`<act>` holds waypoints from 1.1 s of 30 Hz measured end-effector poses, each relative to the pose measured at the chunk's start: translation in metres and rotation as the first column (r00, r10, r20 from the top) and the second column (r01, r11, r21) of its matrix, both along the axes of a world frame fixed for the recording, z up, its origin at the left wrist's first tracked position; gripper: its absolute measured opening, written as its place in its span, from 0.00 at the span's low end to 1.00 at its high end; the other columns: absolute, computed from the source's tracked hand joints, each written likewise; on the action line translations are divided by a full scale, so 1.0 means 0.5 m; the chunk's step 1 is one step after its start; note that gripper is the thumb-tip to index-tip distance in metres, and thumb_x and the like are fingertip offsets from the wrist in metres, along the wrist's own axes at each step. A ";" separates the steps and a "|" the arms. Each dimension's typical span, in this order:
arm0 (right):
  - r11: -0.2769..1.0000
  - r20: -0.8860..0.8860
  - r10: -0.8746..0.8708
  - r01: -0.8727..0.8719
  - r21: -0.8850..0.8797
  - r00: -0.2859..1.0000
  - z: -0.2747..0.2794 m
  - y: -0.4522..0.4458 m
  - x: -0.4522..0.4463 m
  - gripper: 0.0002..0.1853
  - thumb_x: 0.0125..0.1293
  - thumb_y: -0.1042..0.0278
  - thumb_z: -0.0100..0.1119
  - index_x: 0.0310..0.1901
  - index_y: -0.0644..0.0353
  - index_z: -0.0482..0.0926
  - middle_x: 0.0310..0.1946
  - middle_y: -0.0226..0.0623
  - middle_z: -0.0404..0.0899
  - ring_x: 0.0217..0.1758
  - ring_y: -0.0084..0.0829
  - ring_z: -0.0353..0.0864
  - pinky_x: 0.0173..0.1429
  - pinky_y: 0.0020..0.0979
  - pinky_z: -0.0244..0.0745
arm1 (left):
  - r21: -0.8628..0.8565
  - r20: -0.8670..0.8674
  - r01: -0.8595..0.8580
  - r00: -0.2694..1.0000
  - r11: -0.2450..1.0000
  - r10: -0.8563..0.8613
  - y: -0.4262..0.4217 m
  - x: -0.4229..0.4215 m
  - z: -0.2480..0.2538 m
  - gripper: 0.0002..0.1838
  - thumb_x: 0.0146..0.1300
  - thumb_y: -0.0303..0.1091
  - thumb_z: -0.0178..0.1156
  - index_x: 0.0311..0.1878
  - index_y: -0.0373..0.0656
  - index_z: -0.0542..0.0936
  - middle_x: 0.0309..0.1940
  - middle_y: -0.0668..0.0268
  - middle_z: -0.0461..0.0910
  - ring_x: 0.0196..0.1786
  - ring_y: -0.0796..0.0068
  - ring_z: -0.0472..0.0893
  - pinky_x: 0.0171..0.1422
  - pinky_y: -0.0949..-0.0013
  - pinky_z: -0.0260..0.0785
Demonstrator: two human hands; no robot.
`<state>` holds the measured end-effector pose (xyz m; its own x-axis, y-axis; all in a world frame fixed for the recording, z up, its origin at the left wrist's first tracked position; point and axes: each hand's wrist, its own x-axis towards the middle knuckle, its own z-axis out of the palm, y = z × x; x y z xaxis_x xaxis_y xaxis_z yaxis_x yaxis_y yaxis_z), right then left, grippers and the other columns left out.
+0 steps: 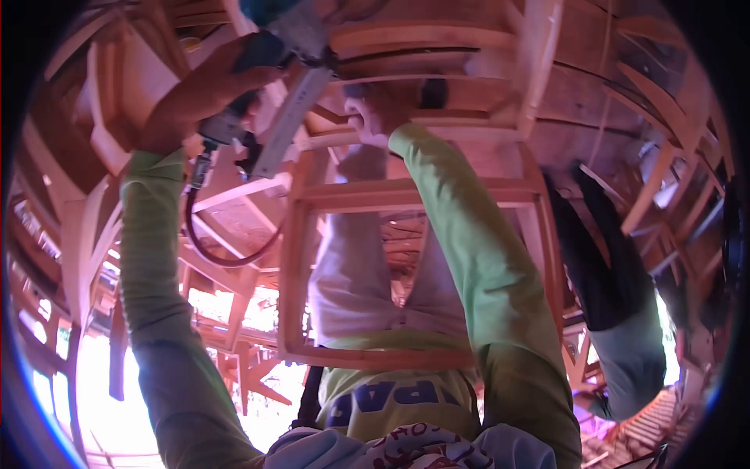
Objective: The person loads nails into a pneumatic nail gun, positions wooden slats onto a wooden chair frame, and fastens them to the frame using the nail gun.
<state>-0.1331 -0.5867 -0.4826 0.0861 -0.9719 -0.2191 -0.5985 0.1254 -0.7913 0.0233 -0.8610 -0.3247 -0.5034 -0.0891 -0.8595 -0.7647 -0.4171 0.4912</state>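
Left arm [156,289] outstretched, left hand [209,90] gripping; right arm [476,234] outstretched, right hand [380,112] curled

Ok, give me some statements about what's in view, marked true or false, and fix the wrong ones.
1. The left hand holds the tool. True.
2. The tool is cordless, with nothing attached. False: a dark red hose runs from it.
3. Both of the wearer's sleeves are green. True.
4. The frame in front of the wearer's legs is round. False: the frame is rectangular.
5. Another person is at the right of the picture, in dark trousers. True.
6. The right hand is gripping the hose. False: the right hand is up by the wooden rails, away from the hose.
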 end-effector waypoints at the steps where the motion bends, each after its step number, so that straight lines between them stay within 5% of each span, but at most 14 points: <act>1: 0.972 -0.141 0.132 -0.100 0.214 0.981 0.039 -0.026 -0.059 0.10 0.55 0.71 0.68 0.41 0.56 0.84 0.42 0.47 0.85 0.49 0.54 0.85 0.55 0.53 0.79 | 0.010 -0.001 0.011 1.000 1.000 -0.011 -0.003 -0.008 0.001 0.21 0.73 0.39 0.66 0.63 0.40 0.75 0.39 0.70 0.78 0.26 0.84 0.76 0.27 0.75 0.71; 3: 0.948 -0.153 -0.011 0.059 0.314 0.988 0.041 0.002 -0.158 0.12 0.57 0.74 0.64 0.44 0.56 0.84 0.43 0.47 0.85 0.50 0.52 0.85 0.54 0.50 0.79 | 0.001 -0.057 -0.036 0.998 0.999 0.036 0.013 -0.029 -0.002 0.23 0.71 0.40 0.69 0.61 0.39 0.75 0.35 0.70 0.79 0.26 0.83 0.78 0.27 0.75 0.72; 6: 0.943 -0.353 0.183 -0.063 0.326 0.918 0.043 0.075 -0.314 0.15 0.58 0.77 0.62 0.48 0.58 0.84 0.45 0.50 0.85 0.50 0.53 0.86 0.51 0.49 0.82 | 0.023 -0.102 -0.001 0.995 1.000 0.004 0.011 -0.056 -0.019 0.24 0.69 0.41 0.70 0.61 0.37 0.75 0.35 0.68 0.78 0.26 0.82 0.78 0.28 0.73 0.73; 9: 0.870 -0.305 0.334 -0.167 0.464 0.892 0.018 0.117 -0.394 0.18 0.59 0.78 0.61 0.52 0.59 0.83 0.47 0.51 0.85 0.51 0.54 0.86 0.52 0.50 0.83 | 0.090 -0.088 -0.003 0.996 0.996 0.011 0.033 -0.117 0.009 0.23 0.69 0.40 0.70 0.60 0.38 0.75 0.36 0.67 0.78 0.27 0.81 0.77 0.29 0.72 0.73; 14: 0.752 -0.123 0.217 -0.085 0.654 0.969 0.055 0.122 -0.399 0.19 0.57 0.86 0.58 0.52 0.63 0.81 0.44 0.50 0.83 0.49 0.51 0.87 0.51 0.48 0.84 | 0.150 -0.103 0.061 0.994 0.987 -0.045 0.045 -0.168 -0.006 0.22 0.69 0.39 0.69 0.59 0.37 0.76 0.36 0.66 0.79 0.28 0.79 0.78 0.29 0.72 0.73; 19: 0.780 -0.135 0.121 -0.010 0.626 0.984 0.066 0.133 -0.399 0.19 0.59 0.88 0.55 0.52 0.64 0.79 0.43 0.49 0.84 0.49 0.48 0.88 0.49 0.46 0.84 | 0.126 -0.105 0.063 0.993 0.990 -0.050 0.065 -0.188 -0.040 0.25 0.69 0.45 0.69 0.61 0.40 0.76 0.29 0.71 0.77 0.25 0.82 0.75 0.30 0.74 0.72; 27: 0.843 -0.129 -0.017 0.083 0.531 0.992 0.042 0.173 -0.408 0.23 0.60 0.87 0.57 0.58 0.61 0.75 0.55 0.53 0.85 0.59 0.54 0.85 0.60 0.45 0.80 | 0.173 -0.133 0.056 0.991 0.983 -0.033 0.095 -0.249 -0.026 0.23 0.70 0.43 0.69 0.60 0.39 0.76 0.26 0.68 0.76 0.24 0.80 0.74 0.28 0.72 0.73; 33: 0.839 -0.100 -0.010 0.063 0.541 0.995 0.035 0.177 -0.412 0.24 0.62 0.82 0.60 0.60 0.61 0.73 0.53 0.54 0.84 0.58 0.59 0.83 0.60 0.52 0.79 | 0.301 -0.156 0.076 0.987 0.950 -0.029 0.105 -0.270 -0.049 0.21 0.70 0.43 0.69 0.56 0.39 0.77 0.25 0.67 0.75 0.23 0.79 0.75 0.31 0.72 0.73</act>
